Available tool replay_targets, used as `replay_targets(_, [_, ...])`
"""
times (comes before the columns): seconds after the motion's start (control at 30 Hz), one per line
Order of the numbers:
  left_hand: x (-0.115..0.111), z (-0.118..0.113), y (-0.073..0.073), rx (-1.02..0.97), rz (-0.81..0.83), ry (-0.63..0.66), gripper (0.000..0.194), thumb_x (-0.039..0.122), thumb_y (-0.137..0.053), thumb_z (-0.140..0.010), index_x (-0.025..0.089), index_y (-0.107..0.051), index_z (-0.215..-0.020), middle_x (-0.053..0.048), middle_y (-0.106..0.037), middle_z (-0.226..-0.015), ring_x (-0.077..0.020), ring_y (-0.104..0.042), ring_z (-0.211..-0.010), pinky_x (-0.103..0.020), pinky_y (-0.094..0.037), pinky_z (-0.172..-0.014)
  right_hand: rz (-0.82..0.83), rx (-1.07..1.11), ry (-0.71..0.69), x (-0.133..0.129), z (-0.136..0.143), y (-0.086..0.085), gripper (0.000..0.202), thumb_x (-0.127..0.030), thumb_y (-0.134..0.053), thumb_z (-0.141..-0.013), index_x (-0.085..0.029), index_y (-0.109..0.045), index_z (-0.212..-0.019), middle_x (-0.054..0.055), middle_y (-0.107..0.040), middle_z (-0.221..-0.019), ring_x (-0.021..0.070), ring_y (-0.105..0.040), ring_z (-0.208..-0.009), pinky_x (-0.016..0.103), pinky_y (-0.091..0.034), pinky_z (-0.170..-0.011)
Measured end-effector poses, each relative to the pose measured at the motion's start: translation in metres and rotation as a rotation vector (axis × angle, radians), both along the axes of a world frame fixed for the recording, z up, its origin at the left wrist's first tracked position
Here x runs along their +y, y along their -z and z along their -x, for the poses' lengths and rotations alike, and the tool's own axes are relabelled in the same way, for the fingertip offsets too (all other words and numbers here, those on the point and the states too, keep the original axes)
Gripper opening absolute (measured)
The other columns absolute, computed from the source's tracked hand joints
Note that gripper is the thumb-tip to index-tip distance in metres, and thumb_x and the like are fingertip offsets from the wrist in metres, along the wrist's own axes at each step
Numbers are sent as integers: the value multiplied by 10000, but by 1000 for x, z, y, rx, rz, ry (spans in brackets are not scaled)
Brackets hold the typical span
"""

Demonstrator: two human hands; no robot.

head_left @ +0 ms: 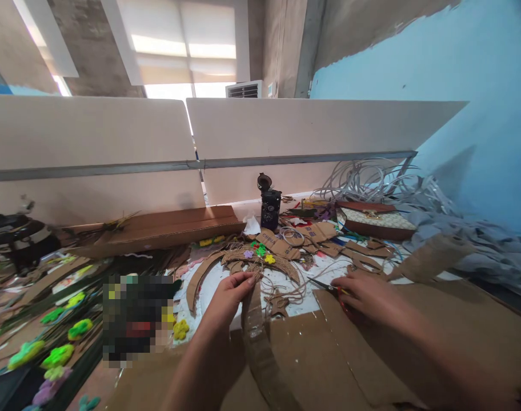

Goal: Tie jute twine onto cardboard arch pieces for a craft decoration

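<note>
My left hand (229, 298) is closed in a pinch at the upper end of a curved cardboard strip (255, 325), where some twine also gathers. The strip bends down toward me. In my right hand (365, 294) is a pair of scissors (324, 284), its dark blades pointing left and its red handle partly hidden by the fingers. Loose twine (301, 285) trails between the hands. Just beyond lies a curved, twine-wrapped piece (281, 265) with a yellow flower (269, 259), a green flower (259, 248) and a purple flower (248, 254). A small cardboard star (278, 304) rests near the strip.
Large cardboard sheets (397, 337) cover the near table. Farther back stand a black canister (270, 208) with its lid up, cardboard scraps (281, 244), a handbag (374, 220) and coiled pale tubing (359, 177). Fuzzy flowers (57, 355) and dark green strips spread at left.
</note>
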State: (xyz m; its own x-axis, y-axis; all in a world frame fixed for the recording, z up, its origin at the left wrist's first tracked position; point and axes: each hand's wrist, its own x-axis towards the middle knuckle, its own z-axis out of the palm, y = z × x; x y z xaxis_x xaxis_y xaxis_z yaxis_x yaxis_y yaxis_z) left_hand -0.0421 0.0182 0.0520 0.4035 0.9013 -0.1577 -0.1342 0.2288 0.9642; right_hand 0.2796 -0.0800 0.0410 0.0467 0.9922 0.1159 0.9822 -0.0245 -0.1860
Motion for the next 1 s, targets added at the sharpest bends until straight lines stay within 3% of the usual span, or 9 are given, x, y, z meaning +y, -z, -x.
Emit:
replay_targets(0.07, [-2,-1,-2,-10,-20,34,457,434,-880,-634,171,-774,-993,-50,-748,-881,-194,-643,-798,-274,-465,-746,-10,185,-103,5,24,-17,316,-339,-503,-934,-226,-746,-1102,116,-733,-1131,292,-677,-1005,363,-481,-875])
replay_targets(0.17, [-2,-2,-1,20,-92,81,551,473,-847,-683,176,-731,-1131,-11,-686,-797,-167,-606,-749,-257,-432,-704,5,537,-314,24,69,-35,327,-430,-507,-963,-222,-733,-1075,72,-735,-1097,252,-657,-1009,322,-469,-873])
replay_targets(0.23, [-2,-2,1,49,-147,83,576,487,-829,-705,169,-711,-1171,23,-611,-715,-140,-551,-681,-238,-384,-639,43,670,-381,41,94,-35,302,-433,-541,-951,-206,-727,-1024,53,-733,-986,226,-648,-915,302,-457,-798])
replay_targets(0.37, [1,-2,6,62,-181,118,645,514,-821,-706,148,-678,-1217,44,-545,-673,-129,-497,-645,-235,-348,-612,157,901,-386,70,121,-17,377,-543,-602,-896,-175,-670,-856,20,-631,-764,167,-564,-701,260,-393,-610])
replay_targets(0.47, [5,-2,10,63,-187,156,648,535,-810,-709,150,-678,-1213,18,-597,-702,-162,-548,-705,-258,-389,-669,205,1074,-404,76,127,-6,406,-571,-614,-867,-179,-594,-764,-13,-534,-671,139,-496,-618,252,-354,-567])
replay_targets(0.6, [10,-1,16,91,-175,163,526,567,-800,-703,165,-733,-1035,-56,-704,-885,-217,-602,-864,-293,-428,-783,79,1111,-328,77,123,0,398,-540,-636,-852,-191,-544,-685,-25,-483,-638,133,-445,-600,261,-308,-559])
replay_targets(0.77, [10,0,19,185,-142,183,443,584,-808,-672,171,-692,-782,-9,-642,-711,-153,-522,-664,-254,-377,-645,-15,1183,-239,80,113,13,462,-602,-659,-817,-203,-509,-639,-20,-483,-618,147,-454,-606,274,-325,-562])
replay_targets(0.9, [8,-3,19,204,-157,149,422,559,-817,-650,170,-668,-716,7,-601,-640,-130,-473,-598,-244,-347,-598,52,1335,-224,79,113,20,514,-683,-646,-793,-196,-535,-674,-15,-502,-637,143,-463,-599,273,-349,-563])
replay_targets(1.0, [5,-7,19,226,-135,136,428,553,-825,-615,169,-644,-669,18,-559,-600,-123,-442,-568,-242,-313,-559,127,1374,-257,78,114,22,465,-635,-700,-764,-187,-584,-717,-18,-526,-651,133,-474,-597,260,-361,-561])
